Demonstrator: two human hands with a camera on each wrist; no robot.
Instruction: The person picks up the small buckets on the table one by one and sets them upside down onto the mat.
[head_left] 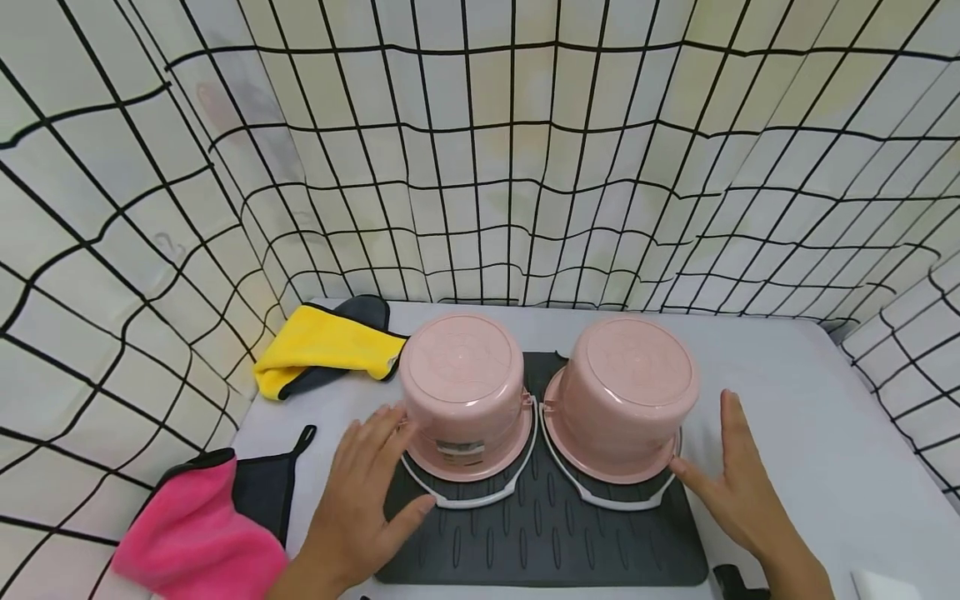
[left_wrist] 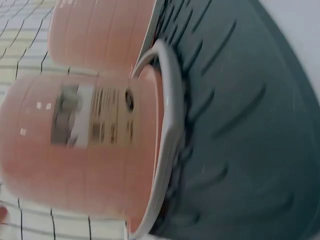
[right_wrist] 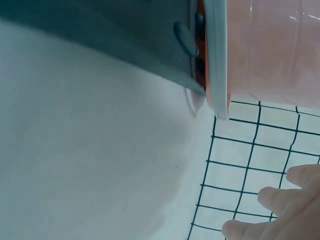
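Two pink buckets stand upside down side by side on a dark grey ribbed mat (head_left: 510,550). The left bucket (head_left: 461,375) carries a printed label (left_wrist: 95,117), and its pale handle (head_left: 480,502) lies down in front of the rim. The right bucket (head_left: 633,383) has the same kind of handle (head_left: 618,504). With fingers extended, my left hand (head_left: 360,496) is at the left side of the left bucket; whether the fingertips touch it I cannot tell. My right hand (head_left: 738,492) is beside the right bucket, fingers straight, thumb close to the rim. Neither hand grips anything.
A yellow and grey cloth (head_left: 330,346) lies at the back left, and a pink and grey cloth (head_left: 202,533) at the front left. Black wire netting (head_left: 510,179) surrounds the white table (head_left: 795,392). A small black object (head_left: 731,581) and a white one (head_left: 885,586) sit at the front right.
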